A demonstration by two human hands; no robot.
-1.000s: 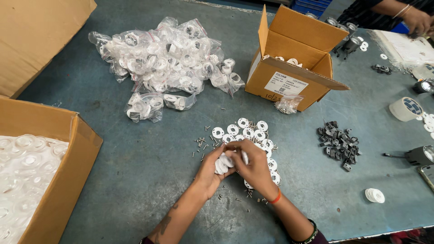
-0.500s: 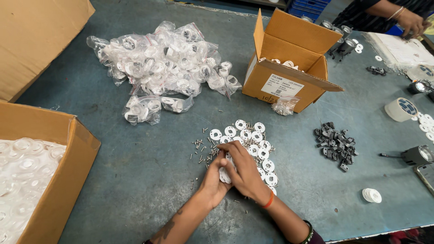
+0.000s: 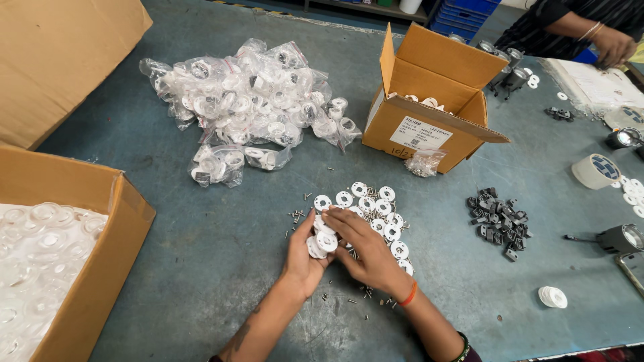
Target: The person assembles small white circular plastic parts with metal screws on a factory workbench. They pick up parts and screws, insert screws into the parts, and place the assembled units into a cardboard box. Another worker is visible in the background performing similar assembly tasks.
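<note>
My left hand (image 3: 303, 260) cups a small stack of white round plastic parts (image 3: 320, 240) over the blue-grey table. My right hand (image 3: 365, 251) rests against the same stack, its fingers curled over the top discs. Just beyond the hands, several more white round parts (image 3: 376, 204) lie flat in loose rows. Small metal screws (image 3: 297, 216) are scattered to the left of them and under my wrists.
A pile of bagged white parts (image 3: 248, 100) lies at the back. An open cardboard box (image 3: 429, 110) stands behind the discs, a larger box (image 3: 87, 261) at left. Dark grey clips (image 3: 500, 218) lie right. Another person's hand (image 3: 614, 45) works at far right.
My hands have stayed together on the stack of white parts, with the fingers shifting slightly. The view has tilted a little; nothing else moved.
</note>
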